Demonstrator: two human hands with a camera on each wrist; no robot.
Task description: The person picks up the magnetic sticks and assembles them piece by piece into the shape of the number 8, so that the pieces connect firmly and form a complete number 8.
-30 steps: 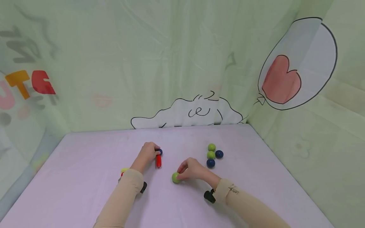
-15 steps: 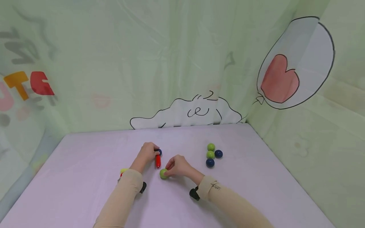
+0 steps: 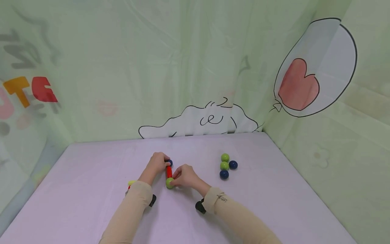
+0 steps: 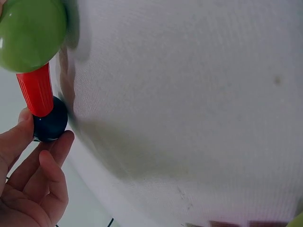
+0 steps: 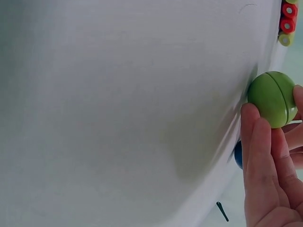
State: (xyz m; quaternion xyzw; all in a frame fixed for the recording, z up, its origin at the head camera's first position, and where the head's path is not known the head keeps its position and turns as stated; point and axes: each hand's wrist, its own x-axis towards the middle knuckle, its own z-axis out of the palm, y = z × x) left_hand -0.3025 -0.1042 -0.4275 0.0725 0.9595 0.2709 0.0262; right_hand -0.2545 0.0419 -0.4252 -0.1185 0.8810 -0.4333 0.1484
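Note:
My left hand [image 3: 157, 162] pinches a dark blue ball [image 4: 50, 122] between thumb and fingers, low on the table. A short red ridged rod [image 4: 36, 91] runs from that ball toward me. At the rod's near end, my right hand [image 3: 186, 177] grips a glossy green ball [image 5: 271, 99] that has a groove round it. In the left wrist view the green ball [image 4: 31, 33] overlaps the rod's end, so the three lie in one line. The right hand's fingers hide part of the green ball in the head view.
To the right lie two green balls [image 3: 224, 165] and two dark blue balls [image 3: 224, 174] in a cluster. Red and yellow rods [image 5: 287, 25] with holed ends sit in a row, partly behind the left sleeve [image 3: 131, 206]. A printed curtain stands behind the lilac table [image 3: 268, 203].
My right hand has carried the green ball leftward across the table to the near end of the red rod. The left hand has stayed in place on the blue ball.

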